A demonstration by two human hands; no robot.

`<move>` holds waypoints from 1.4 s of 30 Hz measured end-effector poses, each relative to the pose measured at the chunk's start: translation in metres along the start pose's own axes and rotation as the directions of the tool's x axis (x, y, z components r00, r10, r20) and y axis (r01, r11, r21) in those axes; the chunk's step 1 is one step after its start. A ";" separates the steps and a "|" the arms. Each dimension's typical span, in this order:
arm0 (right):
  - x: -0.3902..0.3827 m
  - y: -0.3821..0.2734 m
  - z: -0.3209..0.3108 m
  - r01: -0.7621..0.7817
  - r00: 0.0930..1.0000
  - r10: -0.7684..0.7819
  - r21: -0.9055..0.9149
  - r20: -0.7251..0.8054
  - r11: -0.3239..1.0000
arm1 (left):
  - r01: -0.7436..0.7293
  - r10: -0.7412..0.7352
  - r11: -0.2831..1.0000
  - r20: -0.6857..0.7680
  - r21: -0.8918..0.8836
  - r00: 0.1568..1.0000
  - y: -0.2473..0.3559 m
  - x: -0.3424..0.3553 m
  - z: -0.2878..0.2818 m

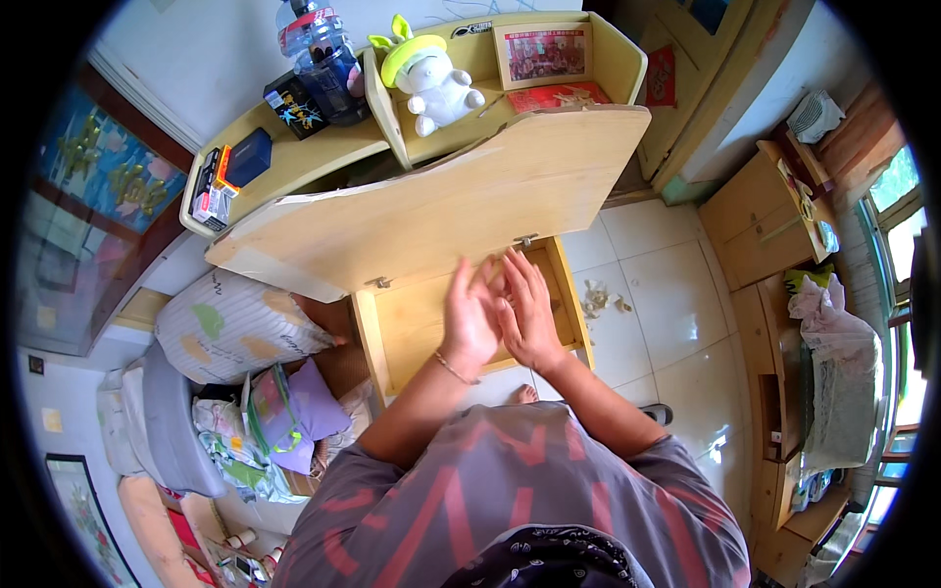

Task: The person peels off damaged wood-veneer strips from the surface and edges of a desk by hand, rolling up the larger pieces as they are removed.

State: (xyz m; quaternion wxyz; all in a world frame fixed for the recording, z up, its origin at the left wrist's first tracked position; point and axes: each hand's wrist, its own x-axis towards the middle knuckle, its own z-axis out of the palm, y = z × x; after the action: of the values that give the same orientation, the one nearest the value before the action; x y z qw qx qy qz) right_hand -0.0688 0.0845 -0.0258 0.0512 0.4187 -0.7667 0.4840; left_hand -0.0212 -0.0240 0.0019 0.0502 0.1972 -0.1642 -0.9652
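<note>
My left hand point(470, 316) and my right hand point(530, 312) are held close together, palms toward each other, over an open wooden drawer point(412, 323) under the light wooden desk top point(431, 211). The fingers are stretched out and touching side by side. I cannot see anything held between them; whatever lies under the palms is hidden. A thin bracelet sits on my left wrist. The drawer's visible floor looks bare wood.
On the desk shelf stand a white plush toy with a green hat point(431, 78), a water bottle point(319, 54), a framed photo point(542, 54) and small boxes point(230, 171). A patterned pillow point(230, 323) and bedding lie at left. Paper scraps point(600, 297) lie on the tiled floor; wooden furniture stands at right.
</note>
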 end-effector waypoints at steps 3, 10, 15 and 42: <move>-0.032 -0.006 0.002 -0.064 0.997 0.058 0.138 0.042 0.988 | -0.104 0.112 0.988 -0.060 0.116 0.992 0.017 0.008 0.003; -0.050 0.047 -0.044 -0.360 0.932 0.362 0.081 -0.012 0.929 | -0.103 0.166 0.813 -0.059 0.574 0.984 0.004 0.018 -0.026; -0.064 0.121 -0.106 -0.718 0.662 0.740 -0.384 -0.119 0.580 | -0.336 0.435 0.510 0.100 0.792 0.895 0.058 0.006 -0.052; 0.166 0.046 0.066 -0.120 0.619 0.182 0.137 -0.764 0.983 | 0.124 0.463 -0.886 0.867 0.446 0.185 0.285 -0.027 -0.066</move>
State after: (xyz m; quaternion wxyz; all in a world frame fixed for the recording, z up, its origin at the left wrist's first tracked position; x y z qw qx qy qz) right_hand -0.1859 -0.0576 -0.0129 0.3183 0.1065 -0.6852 0.6464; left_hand 0.0391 -0.3072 0.0501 0.4766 0.1526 -0.8638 0.0587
